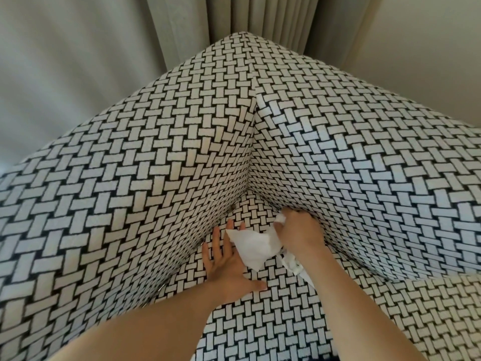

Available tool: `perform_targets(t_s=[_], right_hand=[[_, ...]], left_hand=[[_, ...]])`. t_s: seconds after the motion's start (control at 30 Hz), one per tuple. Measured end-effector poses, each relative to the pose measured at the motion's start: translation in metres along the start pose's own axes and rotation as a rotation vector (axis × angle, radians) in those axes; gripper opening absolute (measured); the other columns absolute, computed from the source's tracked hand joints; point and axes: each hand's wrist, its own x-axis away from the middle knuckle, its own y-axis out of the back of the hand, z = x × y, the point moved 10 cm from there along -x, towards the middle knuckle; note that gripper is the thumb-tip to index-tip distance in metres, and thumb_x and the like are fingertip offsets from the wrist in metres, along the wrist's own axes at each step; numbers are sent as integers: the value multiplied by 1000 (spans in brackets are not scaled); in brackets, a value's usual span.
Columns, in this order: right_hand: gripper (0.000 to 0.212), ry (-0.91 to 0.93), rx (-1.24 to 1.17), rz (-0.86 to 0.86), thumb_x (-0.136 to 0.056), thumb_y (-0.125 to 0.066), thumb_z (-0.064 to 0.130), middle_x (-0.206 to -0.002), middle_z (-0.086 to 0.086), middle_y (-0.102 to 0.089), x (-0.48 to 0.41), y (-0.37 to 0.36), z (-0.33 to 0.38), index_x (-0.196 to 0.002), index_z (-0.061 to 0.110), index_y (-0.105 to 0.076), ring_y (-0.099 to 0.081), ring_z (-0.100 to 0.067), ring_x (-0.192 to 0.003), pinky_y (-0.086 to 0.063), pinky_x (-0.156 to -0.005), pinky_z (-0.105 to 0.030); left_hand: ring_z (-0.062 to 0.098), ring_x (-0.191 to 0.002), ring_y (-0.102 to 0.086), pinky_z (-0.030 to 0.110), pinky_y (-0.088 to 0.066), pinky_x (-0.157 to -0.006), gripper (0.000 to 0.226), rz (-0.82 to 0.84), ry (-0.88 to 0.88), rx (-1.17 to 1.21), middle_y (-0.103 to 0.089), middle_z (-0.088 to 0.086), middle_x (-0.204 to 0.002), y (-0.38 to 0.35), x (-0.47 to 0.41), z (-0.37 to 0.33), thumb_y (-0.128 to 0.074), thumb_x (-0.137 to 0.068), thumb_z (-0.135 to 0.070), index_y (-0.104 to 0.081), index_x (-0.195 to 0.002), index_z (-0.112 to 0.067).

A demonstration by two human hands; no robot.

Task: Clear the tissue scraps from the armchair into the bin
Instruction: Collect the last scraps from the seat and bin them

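I look down into the corner of an armchair covered in black-and-white basket-weave fabric. My left hand lies palm up on the seat with straight fingers, and a white tissue sheet rests across its fingers. My right hand grips a tissue scrap at the crease where the seat meets the right side. More crumpled tissue lies on the seat under my right wrist, partly hidden. No bin is in view.
Beige curtains hang behind the chair at the top and left. A plain pale wall stands at the upper right. The chair's back and side panels rise steeply around the seat corner.
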Motion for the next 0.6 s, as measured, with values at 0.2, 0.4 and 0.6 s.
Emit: perform_targets(t_s=[0.2, 0.4, 0.6], right_hand=[[24, 48, 56, -105, -94, -47, 18, -102, -7, -69, 3, 11, -1, -115, 15, -60, -66, -22, -85, -52, -68, -26], [26, 111, 12, -189, -95, -49, 21, -91, -1, -73, 10, 16, -14, -115, 25, -65, -66, -13, -74, -46, -56, -16], [21, 266, -74, -285, -81, -68, 9, -84, 7, -74, 37, 13, -23, -96, 24, -74, -53, 1, -53, -24, -35, -2]], left_hand=[[23, -120, 52, 46, 32, -98, 126, -4, -5, -2, 58, -2, -130, 0, 1, 0, -64, -69, -66, 33, -140, -28], [23, -123, 50, 46, 30, -100, 125, -11, 9, -21, 58, -4, -131, 0, 1, 2, -63, -70, -66, 29, -142, -20], [20, -122, 51, 46, 30, -100, 129, -56, -8, 41, 57, -9, -131, 3, 0, 2, -68, -69, -60, 43, -131, -37]])
